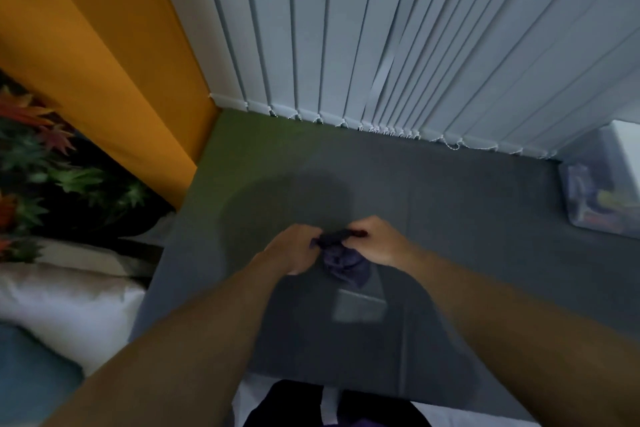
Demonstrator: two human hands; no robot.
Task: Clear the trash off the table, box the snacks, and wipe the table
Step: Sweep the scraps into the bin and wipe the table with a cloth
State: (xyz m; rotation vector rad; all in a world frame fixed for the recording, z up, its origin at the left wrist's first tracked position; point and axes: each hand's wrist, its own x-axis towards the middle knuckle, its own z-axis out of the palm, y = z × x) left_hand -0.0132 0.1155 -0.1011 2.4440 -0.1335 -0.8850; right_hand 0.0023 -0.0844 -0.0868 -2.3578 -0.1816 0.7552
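Both hands meet over mid-table, forearms reaching in from near edge. L hand (291, 248) and R hand (375, 241) each pinch the top of a dark purple cloth (341, 258), fingers curled closed on the fabric; the rest of it hangs bunched below and between the hands. Can't tell if the low end touches the grey table (450, 204) or hangs just above it, pic is blurry. Table surface mostly bare, w/ a darker rounded patch beyond the hands and a pale squarish reflection just nearer than the cloth. At far R edge of table, a clear plastic box (602, 198) w/ coloured packets inside, contents too blurred to read; a white object sits behind it. White vertical blinds (381, 45) hang along the far side, bottom chain just above table edge. Orange panel (104, 45) at L, artificial leaves (52, 166) below it, white cushion (69, 305) lower L.
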